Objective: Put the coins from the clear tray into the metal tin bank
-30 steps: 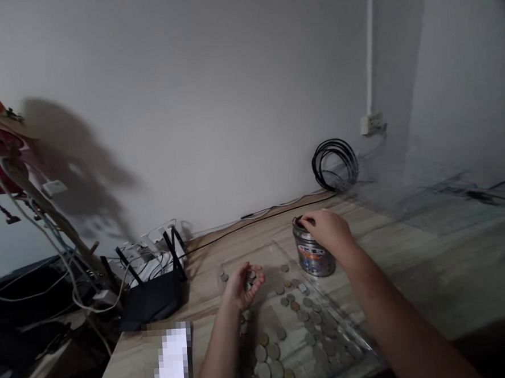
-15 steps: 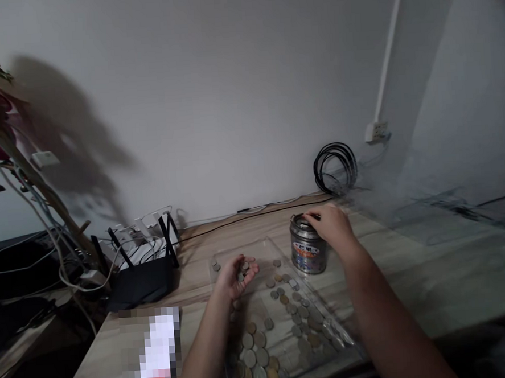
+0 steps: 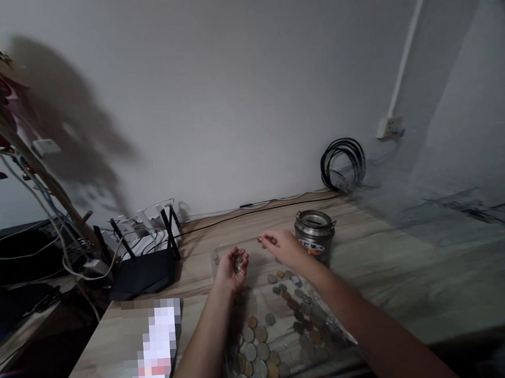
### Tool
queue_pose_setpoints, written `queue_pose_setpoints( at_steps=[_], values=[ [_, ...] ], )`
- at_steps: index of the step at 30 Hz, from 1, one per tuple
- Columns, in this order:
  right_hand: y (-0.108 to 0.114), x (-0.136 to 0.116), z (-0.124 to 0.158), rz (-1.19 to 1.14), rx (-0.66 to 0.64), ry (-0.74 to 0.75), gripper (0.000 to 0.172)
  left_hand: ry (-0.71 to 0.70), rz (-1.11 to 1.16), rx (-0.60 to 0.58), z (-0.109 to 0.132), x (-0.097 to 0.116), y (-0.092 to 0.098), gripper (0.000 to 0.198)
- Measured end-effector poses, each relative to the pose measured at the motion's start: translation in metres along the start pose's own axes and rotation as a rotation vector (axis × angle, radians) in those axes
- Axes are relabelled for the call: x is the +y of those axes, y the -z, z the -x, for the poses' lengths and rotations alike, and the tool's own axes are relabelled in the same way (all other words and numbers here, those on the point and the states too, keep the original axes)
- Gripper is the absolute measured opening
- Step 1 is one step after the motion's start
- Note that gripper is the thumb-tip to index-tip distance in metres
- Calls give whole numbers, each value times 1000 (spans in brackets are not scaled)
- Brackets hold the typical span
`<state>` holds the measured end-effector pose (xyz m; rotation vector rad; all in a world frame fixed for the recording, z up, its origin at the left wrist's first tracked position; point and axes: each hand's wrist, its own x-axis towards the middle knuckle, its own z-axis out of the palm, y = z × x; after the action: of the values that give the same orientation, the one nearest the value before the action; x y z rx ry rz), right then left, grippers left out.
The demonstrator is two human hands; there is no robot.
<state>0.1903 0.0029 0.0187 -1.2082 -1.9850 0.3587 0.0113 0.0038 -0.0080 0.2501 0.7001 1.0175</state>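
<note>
My left hand (image 3: 234, 269) is cupped palm up over the far left part of a clear plastic tray, fingers curled around several coins (image 3: 238, 259). To its right, my right hand (image 3: 280, 248) has thumb and fingers pinched together, pointing toward the left hand. Whatever lies between those fingertips is too small to make out. A metal tin (image 3: 317, 229) with a slotted lid and a printed label stands upright beyond the right wrist, which partly hides it. Many loose coins (image 3: 261, 351) in silver and brass colours are scattered on the clear tray (image 3: 283, 338) below both hands.
A black router (image 3: 144, 272) with upright antennas sits on the left, beside white plugs and cables. Against the wall lies a coil of black cable (image 3: 343, 165). A pixelated white object (image 3: 157, 343) is at front left. A socket (image 3: 389, 127) is on the wall.
My right hand has left the tin's lid and moved left toward my left hand. The lid's slot is now uncovered. My left hand's fingers have curled in more around the coins.
</note>
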Motion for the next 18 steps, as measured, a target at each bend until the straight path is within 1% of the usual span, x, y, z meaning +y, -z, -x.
queue_pose_setpoints(
  at_steps=[2,4,6,7,9,14,16,18],
  values=[
    [-19,-3,1,-60,-130,32,28,-8,22,-96,1,2,2,27],
    [-30,-2,3,-93,-200,82,22,-34,37,-178,2,3,3,29],
    [-36,-1,5,-106,-240,124,19,-51,48,-222,2,3,4,30],
    [-37,-1,5,-105,-244,138,20,-58,54,-220,2,3,4,29],
    [-40,-1,5,-97,-233,140,19,-78,70,-180,1,2,3,26],
    [-47,-1,3,-105,-197,124,20,-201,159,-3,0,-3,-3,24],
    [-49,-2,3,-100,-180,128,20,-242,180,3,2,-6,-5,24],
    [-51,-5,4,-89,-162,121,20,-235,154,-31,3,-7,-7,24]
  ],
)
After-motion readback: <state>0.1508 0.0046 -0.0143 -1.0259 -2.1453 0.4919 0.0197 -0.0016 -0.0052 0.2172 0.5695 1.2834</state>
